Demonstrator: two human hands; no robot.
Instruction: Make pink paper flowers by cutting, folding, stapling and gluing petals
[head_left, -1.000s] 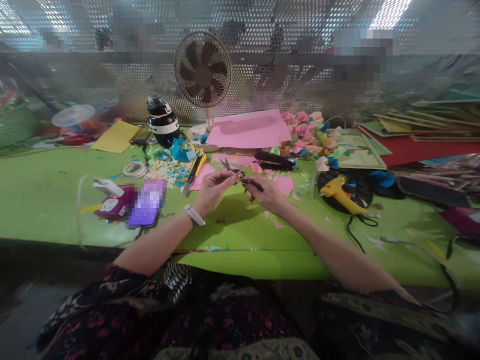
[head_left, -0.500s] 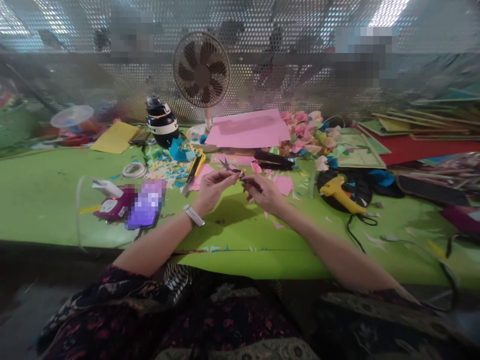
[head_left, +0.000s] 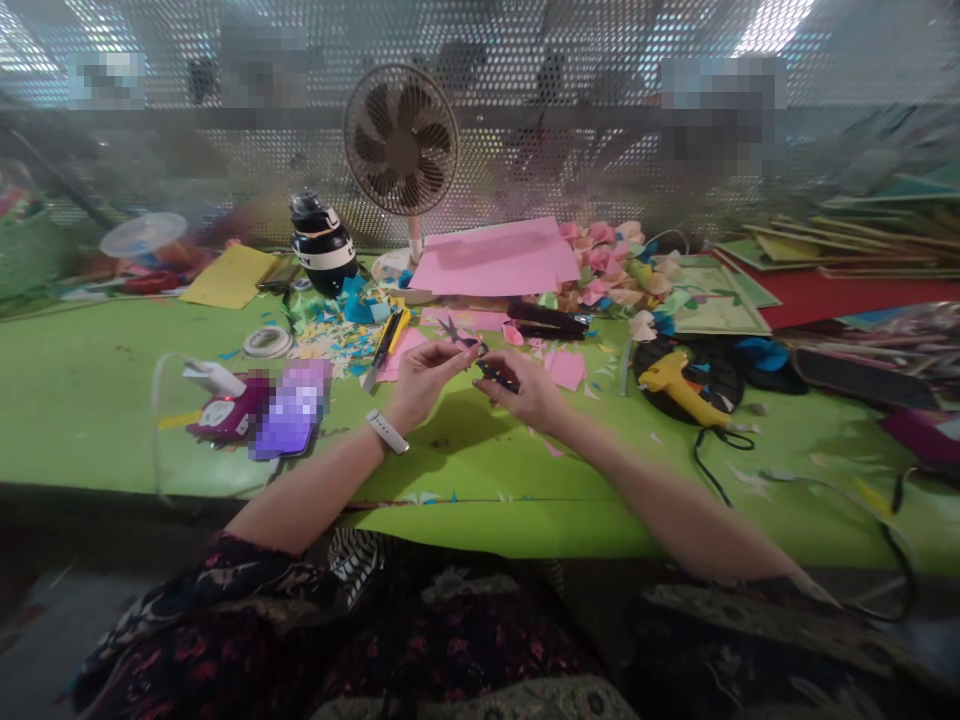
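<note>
My left hand is closed in a pinch above the green tabletop, its fingertips on something too small to make out. Close beside it, my right hand has its fingers curled together. A dark, speckled shape shows at those fingers, but I cannot tell whether it is held or lies behind them. Just beyond my left fingertips, scissors show their parted blades; the hands partly hide the rest. Pink paper pieces lie past the right hand, and a black stapler is farther back.
A yellow-handled cutter lies by paper scraps. Left are a phone, tape roll and black bottle. A fan stands behind pink sheets. Rightward are paper flowers and a yellow glue gun.
My right hand has shifted slightly down and away from my left fingertips, so a small gap has opened between them. The left hand and scissor blades have barely moved.
</note>
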